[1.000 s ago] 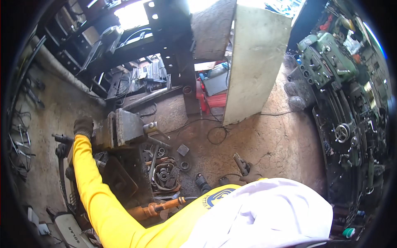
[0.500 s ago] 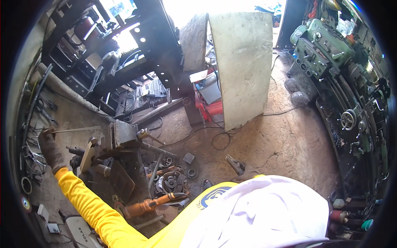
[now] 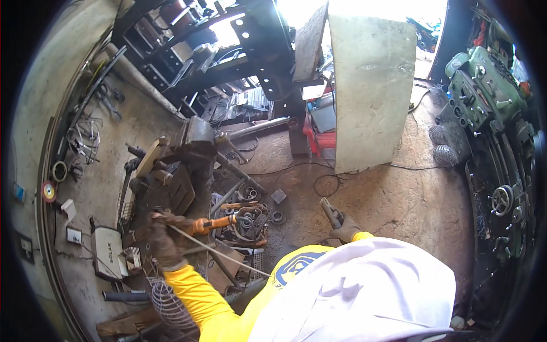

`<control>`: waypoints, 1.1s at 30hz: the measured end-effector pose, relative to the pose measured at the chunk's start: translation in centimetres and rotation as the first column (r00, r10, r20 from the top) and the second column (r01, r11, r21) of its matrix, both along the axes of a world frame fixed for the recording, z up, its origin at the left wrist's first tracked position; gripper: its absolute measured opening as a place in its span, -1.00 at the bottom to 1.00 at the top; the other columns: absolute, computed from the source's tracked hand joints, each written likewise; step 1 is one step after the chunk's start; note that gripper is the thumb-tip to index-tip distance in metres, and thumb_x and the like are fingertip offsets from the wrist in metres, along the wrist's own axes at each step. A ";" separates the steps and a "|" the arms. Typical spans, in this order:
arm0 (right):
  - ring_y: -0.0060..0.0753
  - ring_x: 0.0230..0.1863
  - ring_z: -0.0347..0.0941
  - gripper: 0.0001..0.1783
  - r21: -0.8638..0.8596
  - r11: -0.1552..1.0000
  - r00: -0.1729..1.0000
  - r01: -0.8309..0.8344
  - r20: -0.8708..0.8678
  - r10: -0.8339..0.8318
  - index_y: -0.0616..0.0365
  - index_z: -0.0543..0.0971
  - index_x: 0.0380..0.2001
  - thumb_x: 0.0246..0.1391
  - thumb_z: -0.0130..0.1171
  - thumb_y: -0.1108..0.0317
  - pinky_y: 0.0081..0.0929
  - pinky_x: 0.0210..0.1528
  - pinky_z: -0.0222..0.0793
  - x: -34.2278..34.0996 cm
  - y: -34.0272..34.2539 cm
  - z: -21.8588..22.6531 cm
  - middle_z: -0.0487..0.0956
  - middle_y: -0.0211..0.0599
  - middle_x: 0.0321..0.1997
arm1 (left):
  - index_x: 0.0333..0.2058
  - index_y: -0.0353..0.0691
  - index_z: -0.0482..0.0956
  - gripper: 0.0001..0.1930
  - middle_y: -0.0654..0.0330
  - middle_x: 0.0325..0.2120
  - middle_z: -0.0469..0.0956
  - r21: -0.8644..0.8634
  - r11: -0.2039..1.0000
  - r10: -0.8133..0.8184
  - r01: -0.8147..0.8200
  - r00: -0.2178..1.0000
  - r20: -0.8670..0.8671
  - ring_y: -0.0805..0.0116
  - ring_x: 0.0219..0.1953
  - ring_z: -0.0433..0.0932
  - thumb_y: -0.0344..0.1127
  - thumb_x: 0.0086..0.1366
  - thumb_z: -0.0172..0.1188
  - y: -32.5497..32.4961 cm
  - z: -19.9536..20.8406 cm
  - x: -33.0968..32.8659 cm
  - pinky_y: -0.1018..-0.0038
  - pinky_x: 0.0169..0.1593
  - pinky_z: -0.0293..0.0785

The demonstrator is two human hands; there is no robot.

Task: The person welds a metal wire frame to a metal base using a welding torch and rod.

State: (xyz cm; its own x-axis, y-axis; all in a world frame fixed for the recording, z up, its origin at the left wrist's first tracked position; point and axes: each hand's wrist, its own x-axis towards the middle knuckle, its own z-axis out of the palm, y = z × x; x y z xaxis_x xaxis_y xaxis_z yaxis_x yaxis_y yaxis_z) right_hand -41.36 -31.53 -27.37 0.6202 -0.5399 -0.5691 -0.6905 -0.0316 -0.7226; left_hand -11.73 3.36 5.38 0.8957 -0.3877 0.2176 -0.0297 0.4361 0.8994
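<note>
My left hand (image 3: pixel 164 245), in a dark brown work glove, is closed around one end of a thin pale rod (image 3: pixel 219 252). The rod slants down to the right toward my yellow shirt. Just beyond that hand lies an orange power tool (image 3: pixel 206 225), shaped like a grinder; part of it is hidden behind the glove. My right hand (image 3: pixel 345 229), gloved too, grips a grey tool with long jaws (image 3: pixel 328 212), like pliers or a clamp, held over the floor. Its handles are hidden in the glove.
A cluttered metal bench (image 3: pixel 176 191) stands at left, with a heap of metal parts (image 3: pixel 246 222) beside it. A tall pale metal sheet (image 3: pixel 370 97) stands ahead. A green lathe-like machine (image 3: pixel 487 85) lines the right side. A cable (image 3: pixel 285 170) crosses the floor.
My left hand has come back from the far left wall toward my body, bringing the rod past the orange tool. The view has turned left. My right hand still holds the grey tool.
</note>
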 end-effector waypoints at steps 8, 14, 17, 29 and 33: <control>-0.01 0.21 0.39 0.09 -0.111 0.984 0.989 -0.142 0.033 0.147 0.23 0.25 0.28 -0.38 0.48 0.11 -0.29 0.24 0.28 -0.5 2.9 4.3 0.46 0.08 0.17 | 0.05 -0.16 0.44 -0.66 0.24 -0.30 0.62 -0.448 0.884 -0.031 -0.135 0.938 -0.345 0.41 -0.44 0.58 -0.14 0.40 0.13 2.5 -5.8 -8.8 0.35 -0.33 0.63; -0.09 0.21 0.40 0.04 -0.055 0.965 0.957 -0.255 0.128 0.260 0.23 0.26 0.27 -0.36 0.45 0.21 -0.37 0.27 0.25 -1.3 8.9 11.2 0.48 0.01 0.15 | 0.05 -0.08 0.46 -0.68 0.41 -0.44 0.48 -0.378 0.902 -0.361 0.208 0.843 -0.398 0.66 -0.57 0.28 -0.14 0.39 0.17 6.3 -6.8 -19.9 0.67 -0.49 0.21; -0.16 0.18 0.40 0.05 -0.089 0.940 0.902 -0.330 0.265 0.341 0.20 0.22 0.30 -0.35 0.43 0.27 -0.39 0.25 0.26 -1.6 11.2 10.6 0.47 -0.05 0.14 | 0.04 -0.09 0.49 -0.69 0.44 -0.44 0.47 0.081 0.992 -0.067 0.099 0.941 -0.333 0.69 -0.55 0.32 -0.20 0.38 0.20 8.9 -4.6 -21.4 0.70 -0.49 0.23; -0.47 -0.09 0.44 -0.02 0.286 0.612 0.643 -0.738 0.572 0.508 0.12 0.28 0.23 -0.37 0.48 0.33 -0.46 0.03 0.42 -6.1 20.7 19.9 0.50 -0.31 -0.05 | -0.01 -0.15 0.59 -0.72 0.05 -0.31 0.66 0.777 0.355 -0.183 -0.520 0.777 0.603 0.12 -0.30 0.66 -0.32 0.32 0.16 15.0 -6.5 -26.8 0.31 -0.24 0.56; -0.50 -0.16 0.47 -0.03 0.378 0.610 0.697 -0.697 0.557 0.452 0.12 0.31 0.20 -0.40 0.50 0.32 -0.46 -0.03 0.45 -6.4 20.8 20.3 0.51 -0.30 -0.07 | -0.04 -0.13 0.61 -0.74 0.06 -0.30 0.66 0.780 0.322 -0.167 -0.536 0.779 0.605 0.11 -0.31 0.66 -0.28 0.32 0.18 15.0 -6.1 -28.1 0.29 -0.26 0.57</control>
State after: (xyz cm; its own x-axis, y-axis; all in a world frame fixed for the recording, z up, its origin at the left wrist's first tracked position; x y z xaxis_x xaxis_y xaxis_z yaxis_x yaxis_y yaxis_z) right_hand -47.80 -10.71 -7.09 0.9046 0.3219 -0.2794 -0.3373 0.1397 -0.9310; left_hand -39.84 18.36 -0.74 0.8349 -0.4772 0.2743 -0.5495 -0.6925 0.4675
